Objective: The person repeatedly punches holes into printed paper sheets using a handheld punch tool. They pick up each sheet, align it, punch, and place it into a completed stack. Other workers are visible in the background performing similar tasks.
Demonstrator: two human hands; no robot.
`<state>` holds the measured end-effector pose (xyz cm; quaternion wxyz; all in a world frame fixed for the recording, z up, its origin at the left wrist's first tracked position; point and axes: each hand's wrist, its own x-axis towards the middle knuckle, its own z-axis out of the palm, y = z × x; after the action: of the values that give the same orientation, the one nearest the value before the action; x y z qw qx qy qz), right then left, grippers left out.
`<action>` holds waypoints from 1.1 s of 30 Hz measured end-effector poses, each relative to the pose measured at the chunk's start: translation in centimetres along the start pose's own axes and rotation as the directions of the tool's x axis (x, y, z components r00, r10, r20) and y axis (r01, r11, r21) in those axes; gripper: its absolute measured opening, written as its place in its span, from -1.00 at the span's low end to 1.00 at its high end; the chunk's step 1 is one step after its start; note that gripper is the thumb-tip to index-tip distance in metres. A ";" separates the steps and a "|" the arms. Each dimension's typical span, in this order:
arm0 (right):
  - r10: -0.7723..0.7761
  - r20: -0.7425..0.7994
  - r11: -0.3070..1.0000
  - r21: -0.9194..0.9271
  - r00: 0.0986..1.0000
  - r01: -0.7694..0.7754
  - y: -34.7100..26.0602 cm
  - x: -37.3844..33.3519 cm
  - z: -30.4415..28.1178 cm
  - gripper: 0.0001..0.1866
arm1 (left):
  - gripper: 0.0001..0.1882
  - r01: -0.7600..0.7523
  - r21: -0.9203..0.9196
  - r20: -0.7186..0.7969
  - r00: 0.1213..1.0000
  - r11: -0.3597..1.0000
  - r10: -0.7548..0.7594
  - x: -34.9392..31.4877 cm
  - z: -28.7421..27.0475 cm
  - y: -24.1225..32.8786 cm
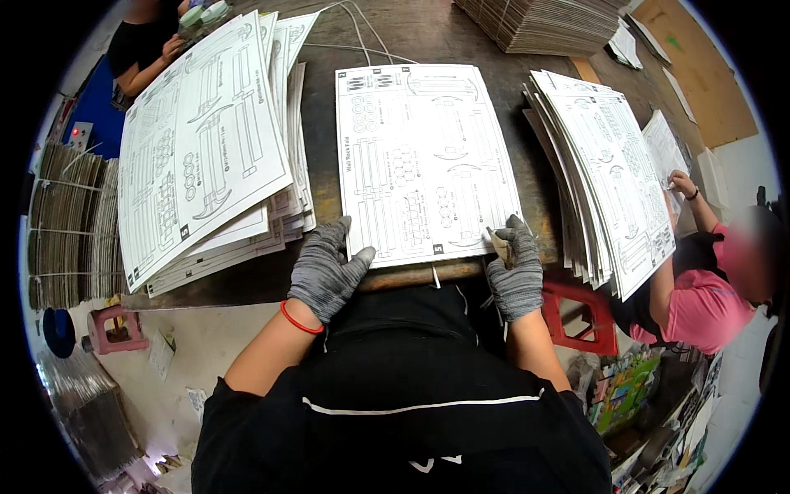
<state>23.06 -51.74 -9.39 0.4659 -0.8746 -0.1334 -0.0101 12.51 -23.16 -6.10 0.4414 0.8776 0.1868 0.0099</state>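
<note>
In front of me on the table lies a white printed board [426, 165] with black line drawings, its near edge close to the table edge. My left hand [327, 270], in a grey knitted glove, grips its near left corner, thumb along the near edge and fingers at the side. By the near right corner, my right hand [517, 267], gloved alike, is closed around a small yellowish object [500, 244] whose kind I cannot make out. Leaning piles of similar printed boards stand on both sides: a left stack [206, 140] and a right stack [613, 165].
Bundled brown cardboard [539, 25] sits at the far side of the dark table [329, 181]. White cords [362, 37] run behind the board. Two people work nearby, one at far left [136, 49], one in pink at right [699, 296]. A red stool [580, 317] stands below.
</note>
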 end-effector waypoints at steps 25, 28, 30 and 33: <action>-0.276 0.160 0.877 0.445 0.948 0.180 -4.1 2.3 1.8 -0.50 | -0.45 -0.099 0.057 -0.593 0.797 0.993 0.114 -5.8 -27.1 0.0; -0.115 0.273 0.907 0.421 0.955 -0.012 -3.8 2.2 2.0 -0.54 | -0.43 0.218 0.636 -0.583 0.764 0.741 0.275 -5.0 -29.1 -3.9; -0.075 0.264 0.905 0.422 0.962 -0.045 -3.6 2.2 2.3 -0.58 | -0.50 -0.040 0.329 -0.712 0.646 0.944 0.275 -4.1 -22.7 1.1; -0.013 0.219 0.949 0.310 0.976 -0.057 -2.6 2.7 2.6 -0.59 | -0.63 -0.661 0.058 -0.046 0.747 0.748 0.664 -2.0 -13.9 4.6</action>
<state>24.71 -47.64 -8.35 0.5821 -0.7864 -0.1737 0.1124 9.61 -15.60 6.19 0.3862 0.8942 -0.1223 0.1903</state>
